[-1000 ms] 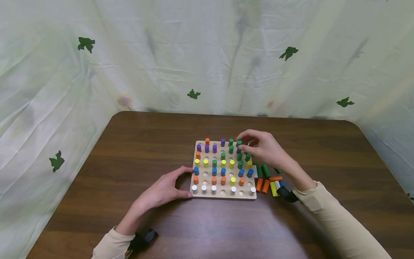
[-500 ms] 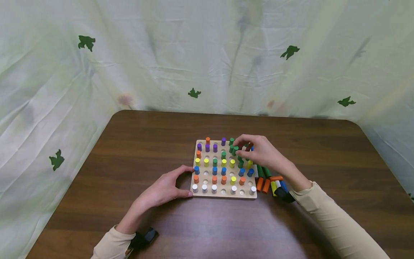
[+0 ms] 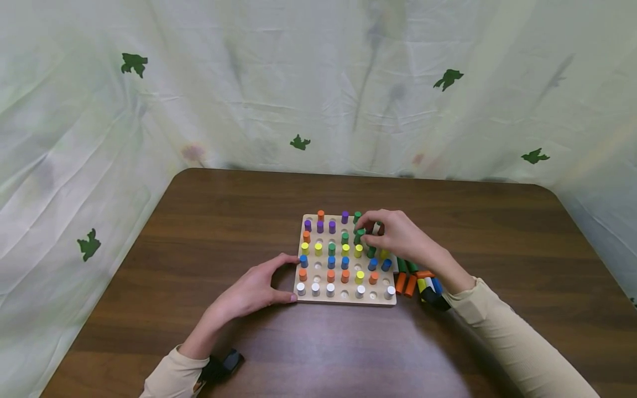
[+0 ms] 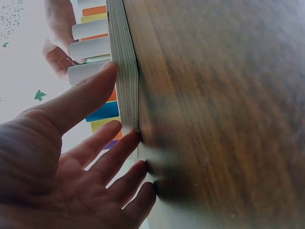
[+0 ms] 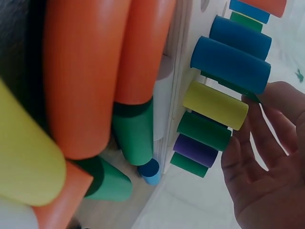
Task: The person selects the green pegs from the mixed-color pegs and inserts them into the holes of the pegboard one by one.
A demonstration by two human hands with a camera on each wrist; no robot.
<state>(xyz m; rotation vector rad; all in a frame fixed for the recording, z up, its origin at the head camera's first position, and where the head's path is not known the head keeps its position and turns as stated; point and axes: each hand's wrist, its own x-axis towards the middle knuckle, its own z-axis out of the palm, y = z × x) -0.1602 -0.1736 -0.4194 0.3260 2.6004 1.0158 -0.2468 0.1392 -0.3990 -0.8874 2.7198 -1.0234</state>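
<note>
A wooden pegboard (image 3: 343, 301) lies on the table with rows of coloured pegs standing in its holes. Over its far right part, my right hand (image 3: 398, 235) pinches a green peg (image 3: 359, 236) between thumb and fingers. That peg is upright, close over the board, partly hidden by the fingers. My left hand (image 3: 251, 287) touches the board's left edge, thumb at the near corner and index fingertip farther back. In the left wrist view the thumb (image 4: 88, 98) rests by a white peg (image 4: 86, 72), the other fingers loosely extended along the side.
Loose pegs lie against the board's right side, among them orange (image 3: 410, 286), green (image 3: 412, 266), yellow (image 3: 421, 284) and blue (image 3: 437, 285) ones, below my right forearm. A pale curtain (image 3: 328, 83) with green shapes hangs behind the brown table (image 3: 239, 215).
My right hand has moved left and slightly nearer with the green peg, away from the board's far right corner. The left hand has stayed at the board's edge.
</note>
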